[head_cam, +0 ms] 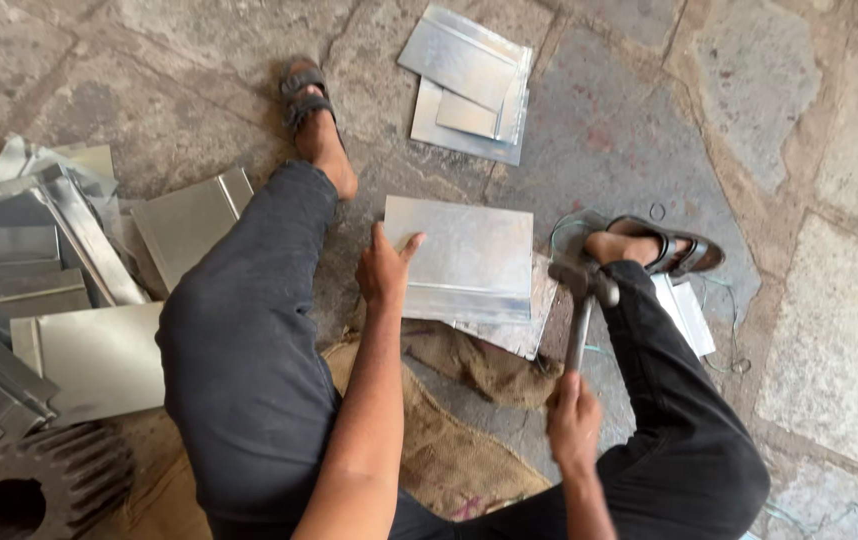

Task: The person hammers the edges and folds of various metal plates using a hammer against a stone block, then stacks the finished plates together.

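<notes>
The left hand (382, 268) pressed spread fingers on the near-left edge of a thin, stiff, sharp-edged grey sheet-metal panel (464, 258) on the stone floor (609, 130); the right hand (574, 420) gripped a steel hammer (581, 300) beside it.

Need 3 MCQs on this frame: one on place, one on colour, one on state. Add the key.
1. Where is the hammer?
A. in the right hand
B. on the floor
C. on the stack

2. What colour are the trousers?
A. white
B. dark
C. red

3. What is the left hand doing?
A. hanging free
B. pressing on the sheet
C. gripping the sandal

Key: 1 A, the fist closes round the handle, the head raised near the sheet's right edge. 2 B, both legs are near black. 3 B, the fingers lie on the sheet's left edge.
</notes>
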